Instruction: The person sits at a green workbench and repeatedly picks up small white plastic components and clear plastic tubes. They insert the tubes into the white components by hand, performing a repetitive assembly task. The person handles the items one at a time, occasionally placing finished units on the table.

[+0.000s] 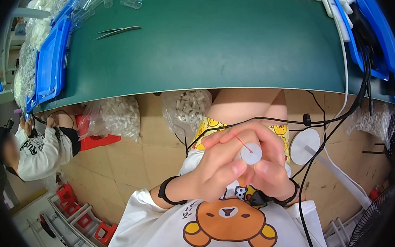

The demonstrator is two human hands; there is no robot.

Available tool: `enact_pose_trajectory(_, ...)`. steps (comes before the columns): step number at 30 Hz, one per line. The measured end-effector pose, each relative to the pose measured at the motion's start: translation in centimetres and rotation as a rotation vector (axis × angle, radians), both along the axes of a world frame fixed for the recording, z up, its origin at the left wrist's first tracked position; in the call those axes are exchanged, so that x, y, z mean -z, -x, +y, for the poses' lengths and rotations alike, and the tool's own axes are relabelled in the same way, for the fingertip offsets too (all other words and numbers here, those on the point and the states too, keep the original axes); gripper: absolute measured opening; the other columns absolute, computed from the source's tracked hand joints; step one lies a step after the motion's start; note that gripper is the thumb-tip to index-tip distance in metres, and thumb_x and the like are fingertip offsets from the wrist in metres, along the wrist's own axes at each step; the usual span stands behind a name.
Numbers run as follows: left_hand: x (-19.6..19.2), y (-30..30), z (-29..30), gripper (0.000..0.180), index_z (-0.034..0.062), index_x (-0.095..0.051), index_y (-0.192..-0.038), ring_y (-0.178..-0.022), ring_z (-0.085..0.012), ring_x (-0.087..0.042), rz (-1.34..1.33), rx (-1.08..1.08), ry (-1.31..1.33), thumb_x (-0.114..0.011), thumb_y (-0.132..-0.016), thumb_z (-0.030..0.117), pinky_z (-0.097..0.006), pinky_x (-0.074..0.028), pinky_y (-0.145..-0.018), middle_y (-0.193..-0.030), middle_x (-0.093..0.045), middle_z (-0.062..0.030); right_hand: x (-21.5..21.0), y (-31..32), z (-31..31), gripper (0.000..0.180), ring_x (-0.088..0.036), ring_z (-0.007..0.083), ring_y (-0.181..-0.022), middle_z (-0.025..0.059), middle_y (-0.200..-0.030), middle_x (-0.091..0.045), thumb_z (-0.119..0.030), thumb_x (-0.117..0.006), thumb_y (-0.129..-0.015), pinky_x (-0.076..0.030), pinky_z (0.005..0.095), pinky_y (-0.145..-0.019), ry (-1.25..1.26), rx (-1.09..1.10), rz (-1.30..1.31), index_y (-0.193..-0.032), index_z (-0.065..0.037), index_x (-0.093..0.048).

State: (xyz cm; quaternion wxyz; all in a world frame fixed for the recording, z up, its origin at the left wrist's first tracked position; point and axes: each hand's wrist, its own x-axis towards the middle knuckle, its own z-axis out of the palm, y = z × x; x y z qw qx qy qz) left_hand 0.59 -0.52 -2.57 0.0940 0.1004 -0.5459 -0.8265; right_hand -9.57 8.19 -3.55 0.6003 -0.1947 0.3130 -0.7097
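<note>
Hands together at the near side, left hand [219, 164] and right hand [272, 166] clamped around a white round-ended piece [252, 157] with a red strand [240, 140] meeting its face. Toward the far left of the green table [211, 45], tweezers [119, 30]; farther left, a blue tray [52, 60].

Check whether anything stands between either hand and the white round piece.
Nothing visible does: the left hand and right hand both hold the white round piece directly. A thin red strand reaches onto its face, without separating it from either hand.
</note>
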Motion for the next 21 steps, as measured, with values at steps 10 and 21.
enact_pose_trajectory(10,1.2,0.0,0.7,0.029,-0.0009,-0.048,-0.083,-0.055,-0.0117,-0.051,0.068,-0.138,0.096,-0.037,-0.084,0.027,-0.025,-0.041,-0.054,-0.072,-0.052,-0.0066,0.6,-0.5,-0.2,0.045,-0.055,0.0145,-0.086,0.0197,-0.108,-0.055,-0.017,-0.055,-0.075,-0.045,0.0241,-0.064,-0.021,0.017,-0.057,-0.112,0.007,-0.047)
enact_pose_trajectory(21,2.1,-0.4,0.2,0.025,-0.0035,-0.048,-0.094,-0.053,-0.0124,-0.048,0.037,-0.006,-0.417,-0.041,-0.086,0.019,-0.024,-0.037,-0.049,-0.064,-0.047,-0.0053,0.8,-0.4,0.6,0.046,-0.051,0.0073,-0.078,0.0105,-0.120,-0.050,-0.030,-0.047,-0.084,-0.046,0.0168,-0.051,-0.207,-0.102,-0.074,-0.121,-0.003,-0.042)
